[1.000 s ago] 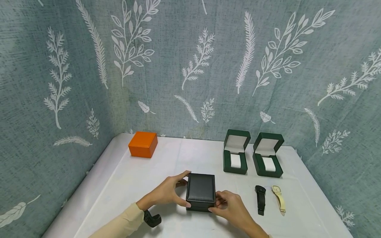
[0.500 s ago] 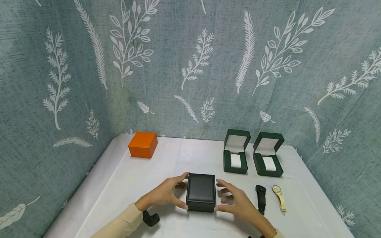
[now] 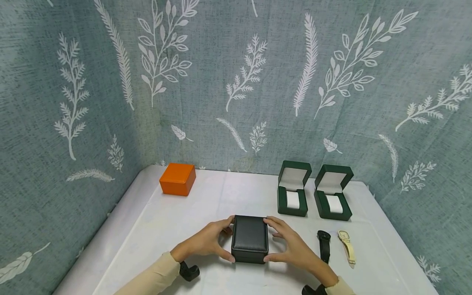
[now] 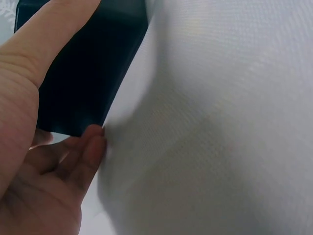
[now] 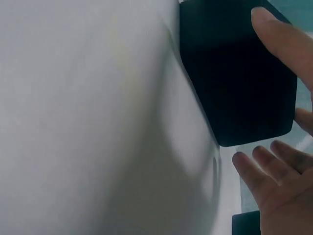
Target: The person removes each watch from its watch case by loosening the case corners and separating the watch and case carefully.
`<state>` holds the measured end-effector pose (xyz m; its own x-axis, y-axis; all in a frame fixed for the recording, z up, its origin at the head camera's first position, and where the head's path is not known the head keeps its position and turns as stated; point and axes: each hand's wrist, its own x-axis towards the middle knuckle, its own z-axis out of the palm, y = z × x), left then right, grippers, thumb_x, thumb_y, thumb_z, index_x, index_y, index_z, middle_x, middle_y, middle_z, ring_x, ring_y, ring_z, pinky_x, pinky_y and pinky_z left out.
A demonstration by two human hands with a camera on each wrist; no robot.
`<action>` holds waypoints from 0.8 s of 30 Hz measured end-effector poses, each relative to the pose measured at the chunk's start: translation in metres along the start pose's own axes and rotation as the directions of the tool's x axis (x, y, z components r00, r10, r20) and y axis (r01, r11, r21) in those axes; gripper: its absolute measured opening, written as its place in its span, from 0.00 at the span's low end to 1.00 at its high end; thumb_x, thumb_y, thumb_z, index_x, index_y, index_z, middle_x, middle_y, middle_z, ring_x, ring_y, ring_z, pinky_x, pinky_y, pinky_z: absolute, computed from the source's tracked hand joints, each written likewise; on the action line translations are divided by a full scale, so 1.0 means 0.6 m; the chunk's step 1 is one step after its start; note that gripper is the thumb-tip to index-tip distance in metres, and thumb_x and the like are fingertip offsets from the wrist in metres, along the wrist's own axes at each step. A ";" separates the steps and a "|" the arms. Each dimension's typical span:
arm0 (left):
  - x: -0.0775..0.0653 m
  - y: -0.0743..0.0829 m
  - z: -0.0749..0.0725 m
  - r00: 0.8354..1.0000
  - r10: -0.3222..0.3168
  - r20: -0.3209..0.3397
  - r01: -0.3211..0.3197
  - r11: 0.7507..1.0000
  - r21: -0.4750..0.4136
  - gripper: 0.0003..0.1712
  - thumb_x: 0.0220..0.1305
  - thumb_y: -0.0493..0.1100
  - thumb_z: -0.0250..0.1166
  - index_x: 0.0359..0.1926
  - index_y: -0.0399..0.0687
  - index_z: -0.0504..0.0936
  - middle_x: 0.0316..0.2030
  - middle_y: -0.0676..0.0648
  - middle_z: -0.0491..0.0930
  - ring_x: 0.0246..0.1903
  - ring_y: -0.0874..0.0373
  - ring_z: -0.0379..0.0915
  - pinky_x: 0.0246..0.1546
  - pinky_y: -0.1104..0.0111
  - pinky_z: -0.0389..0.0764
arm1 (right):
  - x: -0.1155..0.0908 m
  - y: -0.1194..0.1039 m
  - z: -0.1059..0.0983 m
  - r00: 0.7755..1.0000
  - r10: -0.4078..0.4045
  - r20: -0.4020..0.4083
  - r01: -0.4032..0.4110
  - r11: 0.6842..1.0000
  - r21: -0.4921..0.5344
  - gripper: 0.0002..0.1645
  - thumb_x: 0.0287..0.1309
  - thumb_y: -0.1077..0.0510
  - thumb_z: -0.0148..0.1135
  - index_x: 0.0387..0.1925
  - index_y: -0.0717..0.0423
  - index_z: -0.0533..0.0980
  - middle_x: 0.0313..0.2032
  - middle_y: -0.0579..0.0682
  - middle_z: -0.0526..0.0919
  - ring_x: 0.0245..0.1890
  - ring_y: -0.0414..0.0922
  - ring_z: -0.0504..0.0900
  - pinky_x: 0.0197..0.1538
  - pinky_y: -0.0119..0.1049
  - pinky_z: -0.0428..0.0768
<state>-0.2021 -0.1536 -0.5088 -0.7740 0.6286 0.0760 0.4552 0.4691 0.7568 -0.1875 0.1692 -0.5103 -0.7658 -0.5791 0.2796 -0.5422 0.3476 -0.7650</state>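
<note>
A closed black watch box [image 3: 250, 233] with a stitched lid sits on the white table, between both hands. My left hand [image 3: 214, 239] grips its left side, thumb at the front corner and fingers at the back. In the left wrist view that thumb lies across the dark front face of the box [image 4: 93, 63]. My right hand [image 3: 289, 246] spans the right side, index fingertip at the back top corner and thumb at the front. The right wrist view shows the thumb over the box [image 5: 234, 78] and the lower fingers loose beside it.
Two open green watch boxes [image 3: 292, 200] with white cushions stand at the back right. In front of them lie a black watch [image 3: 324, 248] and a gold-coloured watch [image 3: 346, 248]. An orange box [image 3: 178, 179] stands at the back left, near the patterned cloth wall [image 3: 206, 82].
My right hand let go of the box's right side, spread its fingers, then came back to its front and back corners. The left hand stays at the left side; the box has barely moved.
</note>
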 end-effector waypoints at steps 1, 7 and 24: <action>0.000 -0.001 0.001 1.000 -0.004 -0.001 0.004 1.000 0.002 0.71 0.41 0.57 0.87 0.80 0.41 0.56 0.70 0.52 0.70 0.53 0.63 0.75 0.58 0.66 0.78 | 0.002 0.001 0.000 1.000 -0.005 0.004 0.005 1.000 -0.007 0.63 0.44 0.44 0.85 0.78 0.48 0.61 0.76 0.57 0.60 0.71 0.55 0.67 0.62 0.47 0.79; 0.002 -0.007 0.004 1.000 -0.017 -0.004 0.017 1.000 0.006 0.73 0.40 0.58 0.87 0.79 0.35 0.56 0.69 0.48 0.71 0.52 0.64 0.75 0.57 0.67 0.78 | 0.011 0.002 0.000 0.999 -0.019 0.035 0.021 0.999 -0.044 0.63 0.45 0.42 0.84 0.79 0.46 0.61 0.77 0.48 0.58 0.73 0.53 0.65 0.64 0.46 0.77; 0.007 -0.007 0.006 1.000 0.013 0.003 -0.013 1.000 0.026 0.67 0.39 0.60 0.87 0.76 0.42 0.63 0.58 0.54 0.74 0.49 0.63 0.74 0.54 0.67 0.79 | 0.018 0.008 -0.003 0.998 -0.034 0.045 0.038 0.995 -0.088 0.61 0.44 0.38 0.84 0.77 0.43 0.63 0.72 0.44 0.65 0.69 0.48 0.71 0.65 0.41 0.77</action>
<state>-0.2056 -0.1505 -0.5139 -0.7670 0.6362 0.0840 0.4764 0.4769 0.7387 -0.1990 0.1658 -0.5101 -0.7307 -0.6231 0.2790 -0.5990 0.3891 -0.6998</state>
